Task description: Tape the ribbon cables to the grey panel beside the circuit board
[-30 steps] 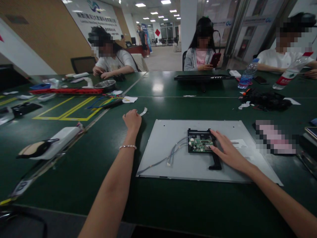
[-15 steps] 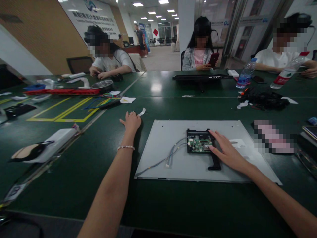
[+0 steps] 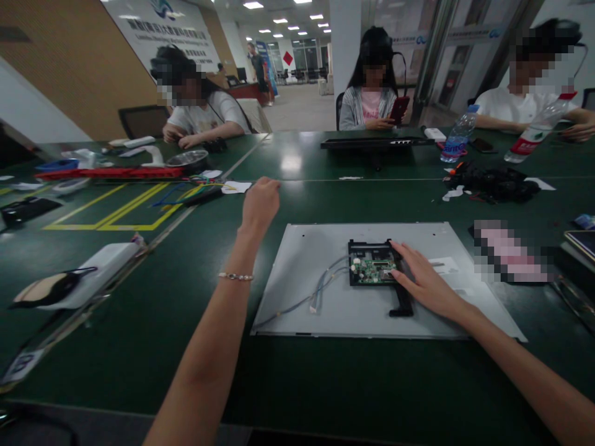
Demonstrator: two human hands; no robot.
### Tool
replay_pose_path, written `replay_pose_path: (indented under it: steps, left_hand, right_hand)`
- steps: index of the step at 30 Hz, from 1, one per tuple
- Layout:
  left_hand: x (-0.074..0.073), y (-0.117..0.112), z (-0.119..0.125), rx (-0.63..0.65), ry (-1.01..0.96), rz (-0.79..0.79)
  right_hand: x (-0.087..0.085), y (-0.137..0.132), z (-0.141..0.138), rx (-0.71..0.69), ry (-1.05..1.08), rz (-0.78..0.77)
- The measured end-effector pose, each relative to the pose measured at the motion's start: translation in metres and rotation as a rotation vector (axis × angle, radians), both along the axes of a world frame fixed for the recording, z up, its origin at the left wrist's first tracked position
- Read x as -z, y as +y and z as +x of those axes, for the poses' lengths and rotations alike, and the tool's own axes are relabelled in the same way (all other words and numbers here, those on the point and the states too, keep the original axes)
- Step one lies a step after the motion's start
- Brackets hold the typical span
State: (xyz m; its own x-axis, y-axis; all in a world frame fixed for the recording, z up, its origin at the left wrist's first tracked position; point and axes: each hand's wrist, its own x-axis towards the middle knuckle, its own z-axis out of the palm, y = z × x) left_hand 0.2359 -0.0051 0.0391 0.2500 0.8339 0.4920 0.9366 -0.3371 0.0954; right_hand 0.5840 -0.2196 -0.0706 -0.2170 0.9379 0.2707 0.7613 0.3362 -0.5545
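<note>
My left hand (image 3: 261, 203), with a beaded bracelet on its wrist, is raised over the table left of a flat pale metal panel (image 3: 288, 279). Its fingers are curled together, and whatever they hold is hidden behind the hand. On the panel lies a black plastic frame (image 3: 402, 301) with a green circuit board (image 3: 372, 271) in it. Grey cables (image 3: 320, 287) run from the board to the left across the panel. My right hand (image 3: 425, 282) lies with fingers outstretched at the frame's right side, fingertips touching its upper right corner and thumb near the board's edge.
A phone-like pink item (image 3: 509, 251) lies right of the panel, with a black cable bundle (image 3: 493, 183) behind it. Two bottles, one a blue-labelled bottle (image 3: 459, 136), stand farther back. A white power strip (image 3: 93, 272) lies left. Several people sit across the table.
My left hand has lifted and moved slightly away from me, its spread fingers now curled in. The white strip beside it is no longer visible. My right hand stays on the frame.
</note>
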Motion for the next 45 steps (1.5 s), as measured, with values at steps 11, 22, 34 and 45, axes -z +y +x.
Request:
replay_pose_path:
  steps: [11, 22, 34, 45]
  left_hand:
    - [0.043, -0.086, 0.153, 0.584, 0.37, -0.16]
    - [0.057, -0.09, 0.161, 0.669, 0.33, -0.128]
    - [0.071, -0.089, 0.163, 0.652, 0.248, -0.184]
    - [0.044, -0.074, 0.148, 0.639, 0.012, -0.3]
  right_hand:
    - [-0.003, 0.002, -0.001, -0.003, -0.022, 0.004]
    - [-0.001, 0.003, 0.0, -0.008, -0.053, 0.01]
    - [-0.002, 0.004, 0.0, -0.013, -0.061, 0.013]
    - [-0.001, 0.001, -0.001, 0.009, -0.014, 0.026]
